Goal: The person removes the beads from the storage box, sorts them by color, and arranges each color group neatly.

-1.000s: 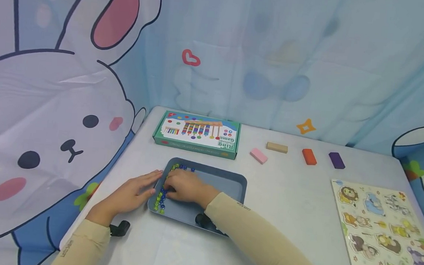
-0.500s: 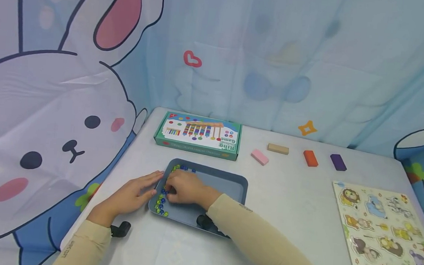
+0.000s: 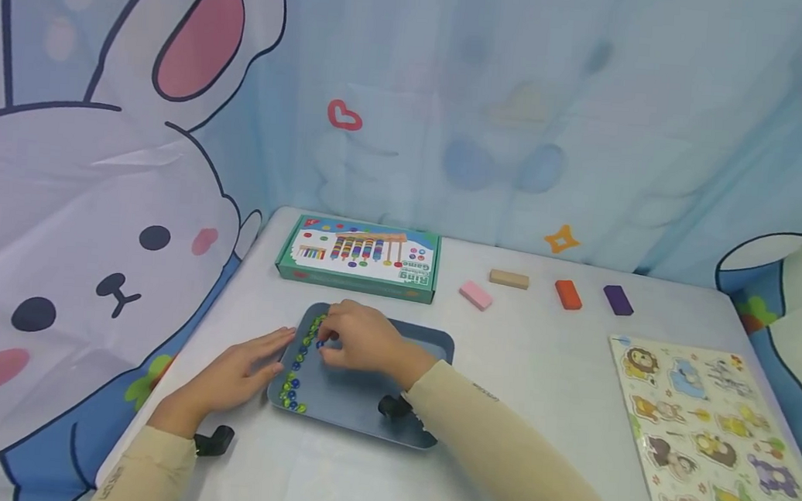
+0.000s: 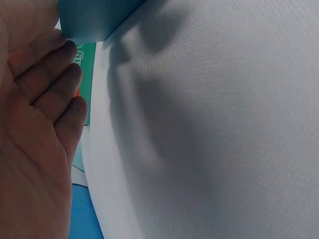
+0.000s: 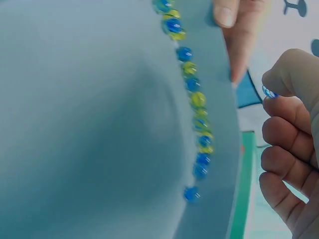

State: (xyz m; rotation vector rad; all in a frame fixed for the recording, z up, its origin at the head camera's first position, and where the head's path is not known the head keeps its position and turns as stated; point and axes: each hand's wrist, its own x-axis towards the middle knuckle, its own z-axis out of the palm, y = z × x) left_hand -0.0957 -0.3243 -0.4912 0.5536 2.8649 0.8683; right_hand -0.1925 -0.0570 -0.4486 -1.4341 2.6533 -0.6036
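A blue-grey tray (image 3: 356, 387) holds several small blue and yellow-green glass marbles (image 3: 297, 366), lined up along its left side. Over the tray's left part, my right hand (image 3: 367, 341) pinches a blue marble (image 5: 269, 92) between thumb and index finger, its other fingers curled. My left hand (image 3: 235, 375) lies beside the tray's left rim with fingers fairly straight, the fingertips at the rim. In the left wrist view, the fingers of the left hand (image 4: 40, 114) reach the tray's wall (image 4: 94, 20); nothing is held in the palm.
Behind the tray lies a green ring game box (image 3: 359, 257). Pink (image 3: 475, 295), wooden (image 3: 509, 279), orange (image 3: 568, 295) and purple (image 3: 618, 300) blocks lie to its right. An animal puzzle board (image 3: 716, 443) occupies the table's right side. Printed curtains border the table.
My right hand has risen from the tray floor with a blue marble pinched, uncovering more of the marble row. My left hand stays at the rim. The head view has shifted slightly.
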